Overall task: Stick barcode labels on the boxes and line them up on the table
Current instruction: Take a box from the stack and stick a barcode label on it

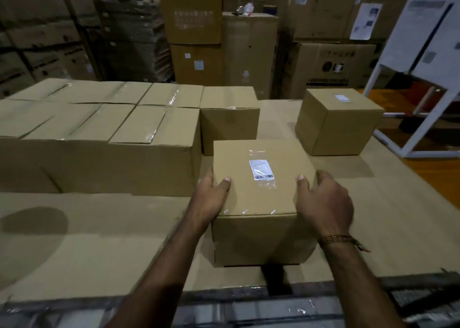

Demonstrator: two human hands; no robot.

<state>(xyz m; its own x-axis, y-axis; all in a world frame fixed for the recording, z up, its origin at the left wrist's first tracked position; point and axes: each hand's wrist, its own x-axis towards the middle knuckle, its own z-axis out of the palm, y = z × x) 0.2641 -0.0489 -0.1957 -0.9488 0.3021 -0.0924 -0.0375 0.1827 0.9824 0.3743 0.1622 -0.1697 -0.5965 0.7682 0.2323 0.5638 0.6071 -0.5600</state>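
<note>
The left hand clasps the left side of the labelled box, thumb lying on the top face and fingers curled down over the left edge; the right hand does the same on the right side, thumb on top, fingers wrapped round the far edge, a bracelet at the wrist. Between the two thumbs, on top of this box, sits a barcode label under a strip of clear tape, so the sticking step looks done for this one. The box stands on the cardboard-covered table, close to its near edge. Behind and to the right of the labelled box, well apart from it, a second box with a small label on its top stands alone, probably the start of the line. Just behind the labelled box is a small plain box, and to the left of it a block of sealed boxes with no labels visible on their tops. By that reckoning the job is early: one box placed, one in hand to be set beside it, most still to label.
</note>
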